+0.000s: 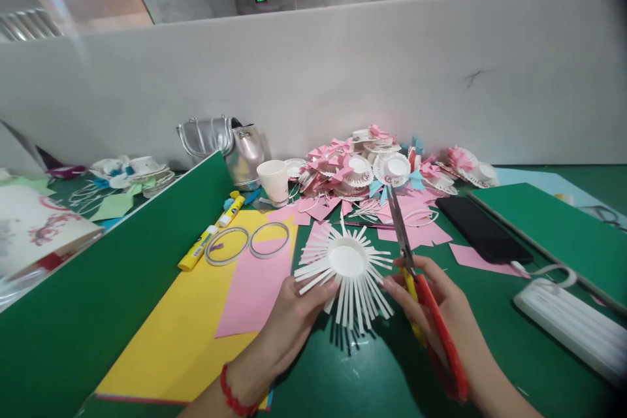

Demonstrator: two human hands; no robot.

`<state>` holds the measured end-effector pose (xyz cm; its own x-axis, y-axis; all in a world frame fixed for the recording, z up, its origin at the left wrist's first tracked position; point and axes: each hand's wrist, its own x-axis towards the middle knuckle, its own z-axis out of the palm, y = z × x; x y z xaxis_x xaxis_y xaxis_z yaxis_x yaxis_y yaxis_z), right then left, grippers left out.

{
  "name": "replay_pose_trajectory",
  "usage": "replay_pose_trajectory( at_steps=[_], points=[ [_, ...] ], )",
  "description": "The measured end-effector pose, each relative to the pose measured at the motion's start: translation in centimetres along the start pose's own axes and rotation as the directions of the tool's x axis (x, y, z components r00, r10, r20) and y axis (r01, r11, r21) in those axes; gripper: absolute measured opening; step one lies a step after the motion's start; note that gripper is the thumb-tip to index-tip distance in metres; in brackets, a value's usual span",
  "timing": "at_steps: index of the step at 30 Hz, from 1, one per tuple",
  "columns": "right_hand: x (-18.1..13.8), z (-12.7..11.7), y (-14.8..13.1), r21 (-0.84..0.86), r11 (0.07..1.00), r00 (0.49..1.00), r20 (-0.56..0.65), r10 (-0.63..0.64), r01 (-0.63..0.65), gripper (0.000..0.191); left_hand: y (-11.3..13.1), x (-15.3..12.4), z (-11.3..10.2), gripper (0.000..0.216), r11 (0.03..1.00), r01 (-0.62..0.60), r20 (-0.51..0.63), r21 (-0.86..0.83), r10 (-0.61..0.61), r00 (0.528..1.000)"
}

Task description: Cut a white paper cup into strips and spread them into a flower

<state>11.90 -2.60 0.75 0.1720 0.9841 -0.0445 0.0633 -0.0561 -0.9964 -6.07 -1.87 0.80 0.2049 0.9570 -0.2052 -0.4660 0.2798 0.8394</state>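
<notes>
My left hand [306,304] pinches the left side of a white paper cup [347,258] whose wall is cut into many thin strips, splayed out like rays around its round base. In my right hand [435,307] is a pair of scissors [424,294] with red and yellow handles, its blades pointing up and away and looking closed. The right fingertips come up to the strips on the cup's right side; whether they grip them I cannot tell. Below the cup its shadow falls on the green table [353,379].
Yellow paper [161,339], pink paper [255,294], two silver rings [228,246] and glue sticks [198,248] lie left, beside a green divider [122,255]. Behind are a whole paper cup [273,181], a silver bag [245,153] and piled paper crafts [355,170]. A phone [482,228] and white power bank [573,320] lie right.
</notes>
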Motion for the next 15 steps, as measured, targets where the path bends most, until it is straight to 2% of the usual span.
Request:
replay_pose_trajectory(
  at_steps=[5,8,10,11,13,15],
  points=[
    [0.1,-0.1,0.0,0.022,1.000,0.999,0.050,0.014,-0.015,0.034,-0.9,-0.2,0.0,0.031,0.984,-0.029,-0.075,0.178,0.043,0.996],
    [-0.2,-0.1,0.1,0.013,1.000,0.994,0.112,0.006,-0.007,0.033,-1.4,-0.3,-0.1,0.035,0.972,0.007,-0.200,0.235,0.041,0.979],
    [-0.4,0.0,0.1,0.001,1.000,0.995,0.097,-0.029,0.029,0.034,-1.6,-0.4,-0.1,0.034,0.962,0.008,-0.245,0.273,0.061,0.968],
    [-0.4,0.0,0.0,-0.004,0.999,0.996,0.076,-0.045,0.046,0.034,-1.6,-0.5,0.0,0.034,0.958,-0.001,-0.230,0.288,0.071,0.971],
    [-0.5,0.0,-0.3,-0.016,0.997,0.997,0.037,-0.070,0.071,0.033,-1.5,-0.6,0.2,0.037,0.961,-0.031,-0.124,0.276,0.067,0.990],
    [-0.4,-0.3,-0.7,-0.047,0.994,0.995,0.042,-0.093,0.095,0.031,-1.3,-0.6,0.4,0.038,0.986,-0.019,-0.004,0.166,0.020,1.000]
  ],
)
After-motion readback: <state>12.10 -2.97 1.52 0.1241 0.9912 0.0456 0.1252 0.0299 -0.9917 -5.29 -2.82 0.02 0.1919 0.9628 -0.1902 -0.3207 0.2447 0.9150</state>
